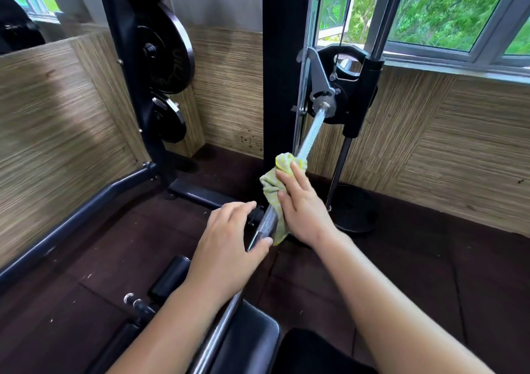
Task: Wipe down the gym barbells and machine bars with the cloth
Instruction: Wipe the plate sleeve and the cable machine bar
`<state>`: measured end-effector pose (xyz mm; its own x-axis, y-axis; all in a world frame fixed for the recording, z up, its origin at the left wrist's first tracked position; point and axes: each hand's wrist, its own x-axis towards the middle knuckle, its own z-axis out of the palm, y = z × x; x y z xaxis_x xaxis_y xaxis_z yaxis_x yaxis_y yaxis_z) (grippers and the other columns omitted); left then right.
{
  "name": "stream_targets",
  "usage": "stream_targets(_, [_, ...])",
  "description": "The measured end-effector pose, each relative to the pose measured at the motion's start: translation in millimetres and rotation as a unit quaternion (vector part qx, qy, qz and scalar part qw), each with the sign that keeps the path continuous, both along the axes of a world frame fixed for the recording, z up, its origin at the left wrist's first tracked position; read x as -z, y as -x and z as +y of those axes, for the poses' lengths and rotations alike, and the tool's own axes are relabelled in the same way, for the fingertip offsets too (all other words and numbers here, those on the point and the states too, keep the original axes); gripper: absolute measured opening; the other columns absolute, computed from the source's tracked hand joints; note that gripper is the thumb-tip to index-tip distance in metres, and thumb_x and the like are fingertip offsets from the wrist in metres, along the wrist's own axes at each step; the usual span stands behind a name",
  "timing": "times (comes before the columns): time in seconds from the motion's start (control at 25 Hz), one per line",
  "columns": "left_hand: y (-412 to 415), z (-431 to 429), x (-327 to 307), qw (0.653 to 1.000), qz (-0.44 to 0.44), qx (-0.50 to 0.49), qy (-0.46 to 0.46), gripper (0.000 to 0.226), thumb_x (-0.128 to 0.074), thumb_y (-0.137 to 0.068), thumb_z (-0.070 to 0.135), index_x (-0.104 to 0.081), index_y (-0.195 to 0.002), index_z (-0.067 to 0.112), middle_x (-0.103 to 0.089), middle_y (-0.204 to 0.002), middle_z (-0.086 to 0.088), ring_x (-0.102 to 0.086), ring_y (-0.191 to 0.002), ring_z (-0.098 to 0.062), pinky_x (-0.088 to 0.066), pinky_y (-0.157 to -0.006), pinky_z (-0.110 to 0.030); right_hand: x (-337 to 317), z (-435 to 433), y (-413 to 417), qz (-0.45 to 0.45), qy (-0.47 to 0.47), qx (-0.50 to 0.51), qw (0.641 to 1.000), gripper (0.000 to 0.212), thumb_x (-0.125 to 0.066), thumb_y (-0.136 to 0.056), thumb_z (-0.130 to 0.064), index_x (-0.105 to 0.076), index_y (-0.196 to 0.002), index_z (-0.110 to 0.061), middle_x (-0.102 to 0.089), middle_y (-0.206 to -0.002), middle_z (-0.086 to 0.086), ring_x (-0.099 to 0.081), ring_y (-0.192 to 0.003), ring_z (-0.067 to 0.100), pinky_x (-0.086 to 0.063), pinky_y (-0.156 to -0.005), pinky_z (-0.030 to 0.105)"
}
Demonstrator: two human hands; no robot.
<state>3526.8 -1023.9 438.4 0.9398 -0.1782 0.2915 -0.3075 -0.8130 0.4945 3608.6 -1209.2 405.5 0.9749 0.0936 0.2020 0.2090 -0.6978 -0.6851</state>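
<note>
A chrome knurled bar (311, 131) of the guided-bar machine runs from the lower middle of the view up to its carriage at the right post. My right hand (304, 206) grips a yellow-green checked cloth (271, 186) wrapped round the bar's middle. Just below it, my left hand (229, 242) grips the bare bar, thumb over the top and fingers curled behind. The bar's lower stretch is hidden under my left forearm.
A black upright post (282, 67) stands behind the bar, with a chrome guide rod (338, 170) and round base to the right. Weight plates (165, 55) hang on a rack at the left. A padded bench (246, 342) lies below my arms on dark rubber flooring.
</note>
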Motion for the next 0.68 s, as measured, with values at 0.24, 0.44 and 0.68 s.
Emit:
stream_targets(0.24, [20,-7,2,1.000,0.014,-0.005,-0.010,0.069,-0.067,-0.083,0.047,-0.042,-0.145,0.030,-0.042,-0.140,0.015,-0.034,-0.131,-0.008,-0.029,-0.105,-0.021,-6,-7,30,-0.043,0.081,-0.031,0.995,0.063,-0.054,-0.100,-0.045,-0.031,-0.157,-0.031,-0.034,-0.155,-0.004,-0.033,-0.141,0.021,-0.038,-0.112,0.040])
stream_targets(0.44, [42,-10,1,0.999,0.015,-0.019,-0.021,0.069,-0.068,-0.084,0.047,-0.042,-0.145,0.027,-0.043,-0.139,0.015,-0.035,-0.130,-0.009,-0.033,-0.105,-0.025,-3,-3,20,-0.007,0.083,-0.050,0.995,0.053,-0.043,-0.105,-0.044,-0.031,-0.156,-0.033,-0.006,-0.170,-0.002,0.000,-0.157,0.022,-0.010,-0.126,0.038])
stream_targets(0.68, [71,-1,6,0.997,0.023,-0.057,-0.037,0.068,-0.067,-0.085,0.046,-0.041,-0.145,0.027,-0.042,-0.142,0.014,-0.034,-0.131,-0.009,-0.036,-0.106,-0.027,9,19,81,-0.063,0.058,-0.108,0.990,0.054,-0.043,-0.107,-0.035,-0.030,-0.158,-0.024,-0.012,-0.170,0.001,0.002,-0.157,0.021,-0.003,-0.127,0.033])
